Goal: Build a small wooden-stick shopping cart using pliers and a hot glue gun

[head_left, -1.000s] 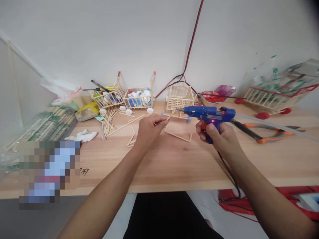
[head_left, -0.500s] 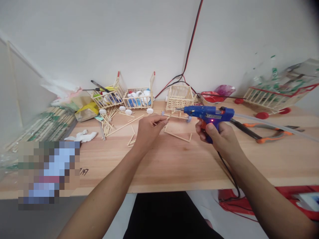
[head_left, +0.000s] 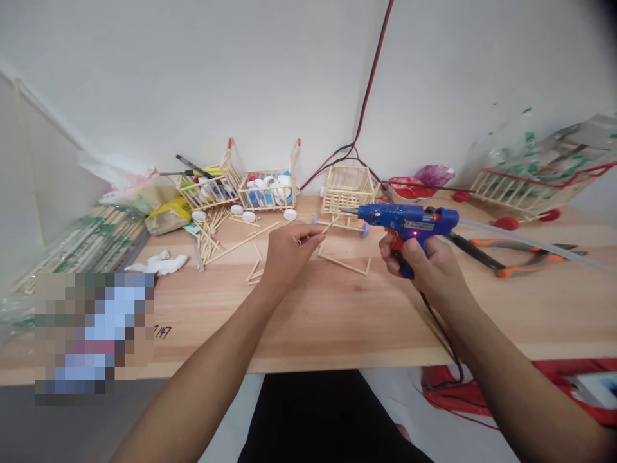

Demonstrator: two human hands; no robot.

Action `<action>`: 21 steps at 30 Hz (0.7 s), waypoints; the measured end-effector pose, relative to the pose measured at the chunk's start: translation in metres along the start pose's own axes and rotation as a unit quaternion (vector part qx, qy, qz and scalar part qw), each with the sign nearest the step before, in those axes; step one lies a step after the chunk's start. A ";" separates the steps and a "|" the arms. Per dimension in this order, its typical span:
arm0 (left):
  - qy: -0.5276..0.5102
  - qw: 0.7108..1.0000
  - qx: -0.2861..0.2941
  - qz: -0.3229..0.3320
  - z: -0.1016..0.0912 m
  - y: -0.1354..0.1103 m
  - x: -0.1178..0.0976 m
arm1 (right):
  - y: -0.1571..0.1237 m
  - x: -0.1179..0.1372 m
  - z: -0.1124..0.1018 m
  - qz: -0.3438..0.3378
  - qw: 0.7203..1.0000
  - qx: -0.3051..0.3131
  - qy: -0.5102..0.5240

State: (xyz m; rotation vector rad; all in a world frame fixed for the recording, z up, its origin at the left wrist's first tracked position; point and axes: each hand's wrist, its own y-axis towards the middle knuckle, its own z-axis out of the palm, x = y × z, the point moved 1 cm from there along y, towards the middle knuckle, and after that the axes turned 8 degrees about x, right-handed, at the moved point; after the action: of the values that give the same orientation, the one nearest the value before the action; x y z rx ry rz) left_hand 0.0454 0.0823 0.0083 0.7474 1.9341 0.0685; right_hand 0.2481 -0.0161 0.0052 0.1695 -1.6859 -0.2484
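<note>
Between the thumb and fingers of my left hand [head_left: 295,252] is a thin wooden stick [head_left: 331,224], its free end pointing up and right. My right hand [head_left: 427,263] is wrapped round the grip of a blue hot glue gun [head_left: 398,220] with a lit red light. The gun's metal nozzle points left, close to the stick's tip; whether they touch I cannot tell. A clear glue stick [head_left: 525,239] juts from the gun's back. Just beyond the nozzle stands a small stick-built cart [head_left: 348,193]. An open frame of sticks [head_left: 343,262] lies flat between my hands.
Two filled stick carts [head_left: 267,193] stand behind loose sticks [head_left: 212,238] at left. Bundled sticks [head_left: 87,247] lie further left. Pliers [head_left: 520,257] rest at right, before a red-trimmed cart [head_left: 530,193] holding bottles. The gun's black cord [head_left: 441,331] hangs over the table's front edge.
The glue gun in my right hand has shifted slightly right, so its nozzle has drawn back a little from the stick. My left hand has hardly moved.
</note>
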 end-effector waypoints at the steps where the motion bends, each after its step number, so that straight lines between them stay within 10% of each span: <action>1: 0.015 1.000 0.007 0.012 0.001 0.000 0.000 | 0.000 0.001 0.000 -0.003 1.000 -0.004 0.003; 9: -0.099 0.990 0.036 0.090 -0.004 0.000 -0.013 | 0.001 -0.001 -0.013 0.018 0.988 -0.052 -0.147; 16: -0.253 0.961 -0.094 0.068 -0.018 0.006 -0.007 | -0.012 0.026 -0.045 -0.049 0.885 -0.063 -0.458; 21: -0.298 0.949 -0.094 0.054 -0.018 0.010 -0.001 | -0.030 0.037 -0.111 0.048 0.817 -0.080 -0.569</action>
State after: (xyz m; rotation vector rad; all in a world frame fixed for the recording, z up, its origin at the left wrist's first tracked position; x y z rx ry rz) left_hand 0.0357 0.0945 0.0214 0.6516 1.2913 0.0825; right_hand 0.3519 -0.0613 0.0459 -0.2616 -2.8435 -0.4672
